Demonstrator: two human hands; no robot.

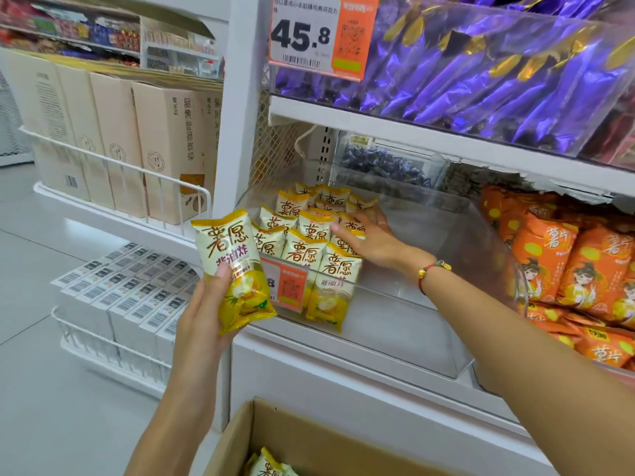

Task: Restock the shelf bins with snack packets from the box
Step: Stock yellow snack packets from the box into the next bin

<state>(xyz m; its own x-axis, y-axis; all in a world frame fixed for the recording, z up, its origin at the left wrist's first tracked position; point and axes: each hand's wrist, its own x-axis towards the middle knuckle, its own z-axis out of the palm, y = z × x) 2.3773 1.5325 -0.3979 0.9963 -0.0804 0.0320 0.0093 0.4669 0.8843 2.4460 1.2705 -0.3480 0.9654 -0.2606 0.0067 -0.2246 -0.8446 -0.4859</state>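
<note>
My left hand (202, 317) grips a yellow-and-white snack packet (233, 266) upright in front of the shelf. A clear plastic shelf bin (429, 269) holds several matching packets (305, 235) stacked upright in its left part; its right part is bare. My right hand (371, 235) reaches into the bin with straight fingers pressing against the right side of the stacked packets. At the bottom edge an open cardboard box (309, 441) shows a packet (268, 463) of the same kind inside.
An orange price tag (288, 286) hangs on the bin's front. Orange snack bags (567, 269) fill the neighbouring bin on the right. Purple packets (481, 73) fill the bin above. Beige cartons (137, 142) stand in a wire rack at left.
</note>
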